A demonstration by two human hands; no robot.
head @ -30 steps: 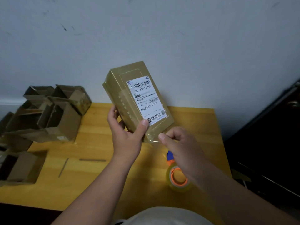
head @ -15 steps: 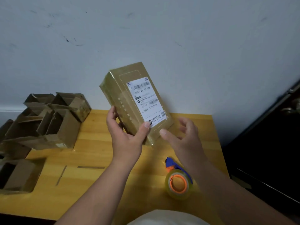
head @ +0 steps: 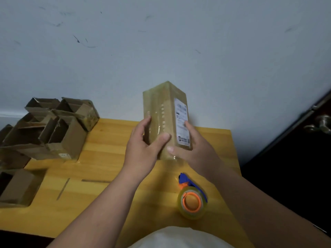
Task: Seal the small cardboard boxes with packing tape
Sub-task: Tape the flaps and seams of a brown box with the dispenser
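Note:
I hold a small cardboard box (head: 165, 111), glossy with tape, upright above the wooden table (head: 111, 145); its white shipping label faces right. My left hand (head: 143, 145) grips the box's lower left side, thumb across the front. On the lower right side is my right hand (head: 195, 151), holding the box with fingers over the label and thumb on the bottom edge. A tape dispenser (head: 192, 201) with a clear roll, orange core and blue handle lies on the table below my right wrist.
A pile of open cardboard boxes (head: 52, 129) stands at the table's back left. Another open box (head: 16, 187) lies at the left front edge. A dark door with a metal handle (head: 320, 124) is on the right. The wall rises right behind the table.
The box has turned from tilted with the label facing me to upright with the label facing right. My right hand, free before, has closed onto the box's right side.

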